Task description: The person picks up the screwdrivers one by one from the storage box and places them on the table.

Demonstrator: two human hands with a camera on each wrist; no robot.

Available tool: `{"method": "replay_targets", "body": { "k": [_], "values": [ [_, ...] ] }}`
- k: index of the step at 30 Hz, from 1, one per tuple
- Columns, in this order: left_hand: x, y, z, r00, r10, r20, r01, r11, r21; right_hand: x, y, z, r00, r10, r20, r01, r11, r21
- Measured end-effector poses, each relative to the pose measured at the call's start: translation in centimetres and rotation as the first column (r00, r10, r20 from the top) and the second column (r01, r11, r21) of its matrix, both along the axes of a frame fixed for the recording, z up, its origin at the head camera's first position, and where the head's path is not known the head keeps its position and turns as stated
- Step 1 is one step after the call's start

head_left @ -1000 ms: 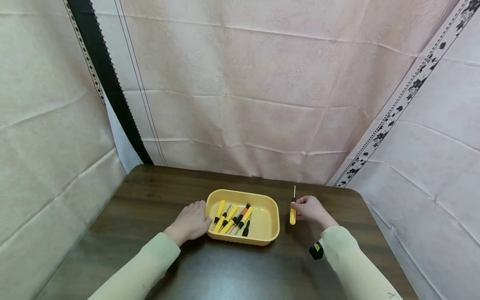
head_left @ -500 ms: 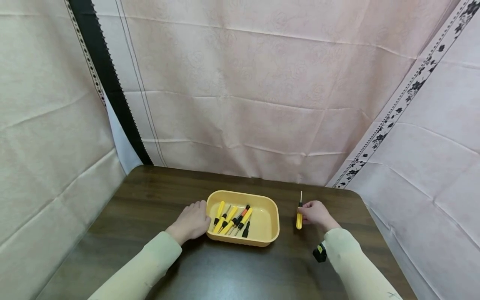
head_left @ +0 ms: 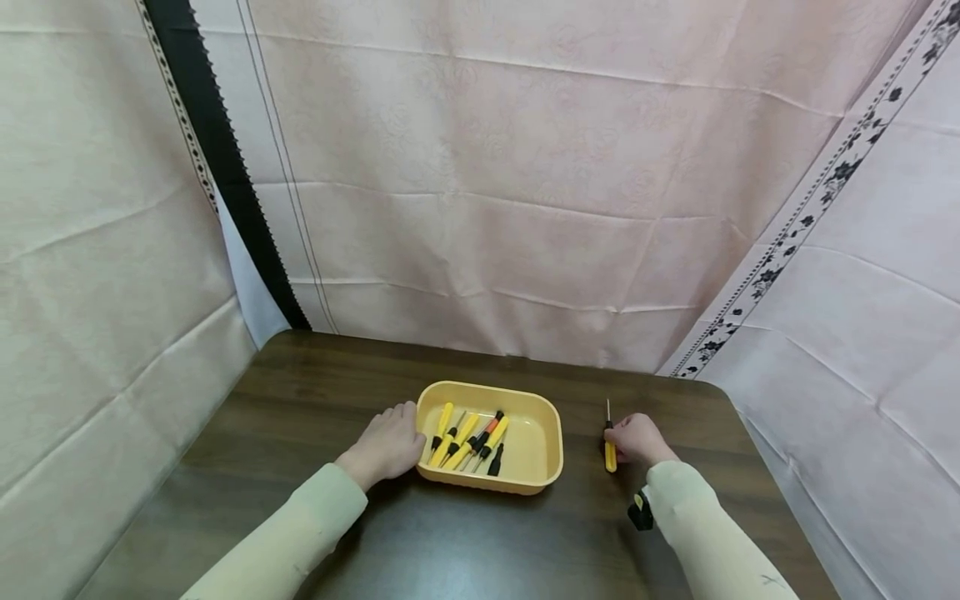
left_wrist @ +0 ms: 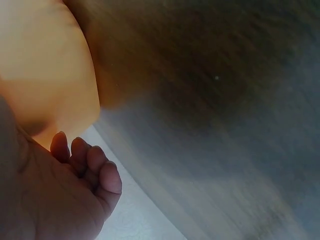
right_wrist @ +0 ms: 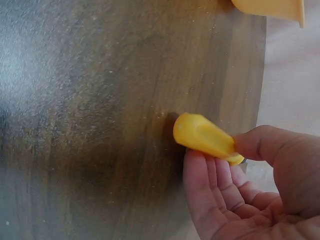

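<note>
A pale yellow plastic tray (head_left: 536, 442) stands on the table, with several screwdrivers (head_left: 465, 442) in its left half. Most have yellow and black handles; one is orange and black. My left hand (head_left: 386, 446) holds the tray's left end, its fingers curled in the left wrist view. To the right of the tray, my right hand (head_left: 639, 439) pinches a screwdriver (head_left: 611, 457) by its yellow handle between thumb and fingers. Its shaft points toward the back of the table. In the right wrist view the handle (right_wrist: 205, 135) is just over the wood; contact cannot be told.
The dark wooden table (head_left: 465, 542) has rounded back corners. Pale cloth (head_left: 480, 208) hangs behind it and along both sides. A small black device (head_left: 641, 510) is worn at the right wrist.
My right hand has moved right and toward the table's front with the screwdriver, lowering it toward the wood. The left hand and the tray keep their place.
</note>
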State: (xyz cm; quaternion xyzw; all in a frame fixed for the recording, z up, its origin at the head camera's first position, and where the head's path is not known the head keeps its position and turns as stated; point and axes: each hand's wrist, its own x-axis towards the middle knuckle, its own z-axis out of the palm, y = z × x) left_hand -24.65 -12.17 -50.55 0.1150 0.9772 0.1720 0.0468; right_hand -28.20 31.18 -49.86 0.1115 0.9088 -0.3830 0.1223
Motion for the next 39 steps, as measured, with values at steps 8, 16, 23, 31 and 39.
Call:
{"method": "replay_targets", "body": {
  "k": [8, 16, 23, 31, 39],
  "values": [
    [0.3, 0.1, 0.2, 1.0, -0.001, -0.009, 0.001, 1.0, 0.004, 0.4, 1.2, -0.4, 1.0, 0.006, -0.008, -0.006, 1.0, 0.011],
    [0.7, 0.3, 0.3, 1.0, 0.011, -0.001, -0.011, 1.0, 0.029, 0.7, 0.7, 0.2, 0.999, 0.032, -0.039, -0.03, 0.999, 0.034],
    [0.7, 0.4, 0.1, 1.0, 0.023, 0.002, -0.023, 0.999, 0.034, 1.0, 0.3, 0.7, 0.997, 0.041, -0.07, -0.035, 0.996, 0.084],
    [1.1, 0.3, 0.1, 0.999, 0.04, 0.006, -0.04, 0.998, 0.053, 0.8, 0.2, 0.2, 0.994, 0.06, -0.096, -0.047, 0.991, 0.128],
    [1.1, 0.4, -0.2, 0.999, 0.048, 0.008, -0.049, 0.998, 0.05, 0.6, 0.2, -0.5, 0.993, 0.078, -0.091, -0.064, 0.988, 0.144]
  ]
}}
